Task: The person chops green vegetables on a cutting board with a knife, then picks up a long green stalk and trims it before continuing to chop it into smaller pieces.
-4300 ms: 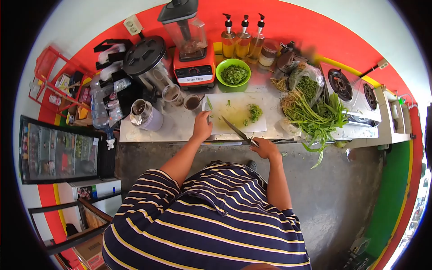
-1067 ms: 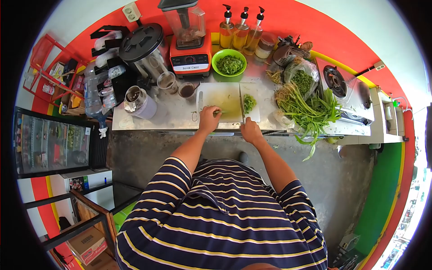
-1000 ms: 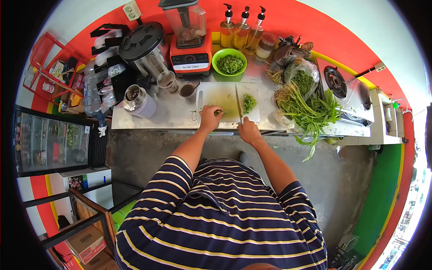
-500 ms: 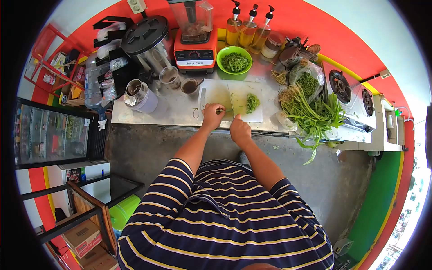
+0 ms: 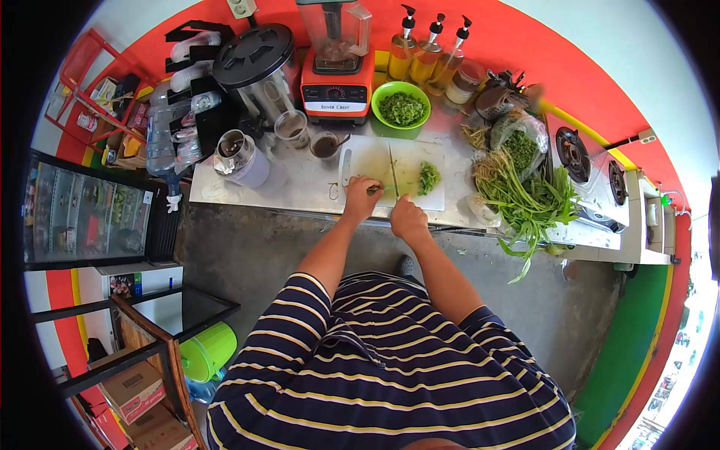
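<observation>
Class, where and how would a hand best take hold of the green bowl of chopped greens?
Grip the green bowl probably by its right rim, coming from the near right with the right hand, once that puts down the knife. The bowl stands upright, its rim clear of the chopped greens; the blender crowds its left and pump bottles stand behind.

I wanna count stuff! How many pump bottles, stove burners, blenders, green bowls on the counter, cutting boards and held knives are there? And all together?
Pump bottles: 3
Stove burners: 2
Blender: 1
Green bowl: 1
Cutting board: 1
Held knife: 1
Total: 9
</observation>
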{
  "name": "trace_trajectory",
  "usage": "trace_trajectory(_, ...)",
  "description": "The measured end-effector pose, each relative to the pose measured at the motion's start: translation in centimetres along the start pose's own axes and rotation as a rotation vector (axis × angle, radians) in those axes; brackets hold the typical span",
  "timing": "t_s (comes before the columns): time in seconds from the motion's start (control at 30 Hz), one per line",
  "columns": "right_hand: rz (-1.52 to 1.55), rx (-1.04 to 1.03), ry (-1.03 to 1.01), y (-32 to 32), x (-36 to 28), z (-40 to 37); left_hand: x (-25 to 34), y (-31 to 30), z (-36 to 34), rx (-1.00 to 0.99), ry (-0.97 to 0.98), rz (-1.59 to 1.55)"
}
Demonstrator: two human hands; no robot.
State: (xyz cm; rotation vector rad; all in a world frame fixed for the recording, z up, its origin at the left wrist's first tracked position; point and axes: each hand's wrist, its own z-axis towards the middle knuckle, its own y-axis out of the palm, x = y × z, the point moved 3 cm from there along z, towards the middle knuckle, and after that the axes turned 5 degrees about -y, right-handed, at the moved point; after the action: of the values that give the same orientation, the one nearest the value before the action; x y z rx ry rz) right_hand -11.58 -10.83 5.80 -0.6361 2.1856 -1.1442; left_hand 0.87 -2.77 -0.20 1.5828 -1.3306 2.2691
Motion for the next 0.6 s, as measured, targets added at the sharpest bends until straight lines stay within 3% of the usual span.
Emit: trace_trajectory(0.6, 0.011, -0.006, -0.013, 0.0, -0.2, 1.5, 0.3, -0.5, -0.4, -0.032, 0.003, 0.004)
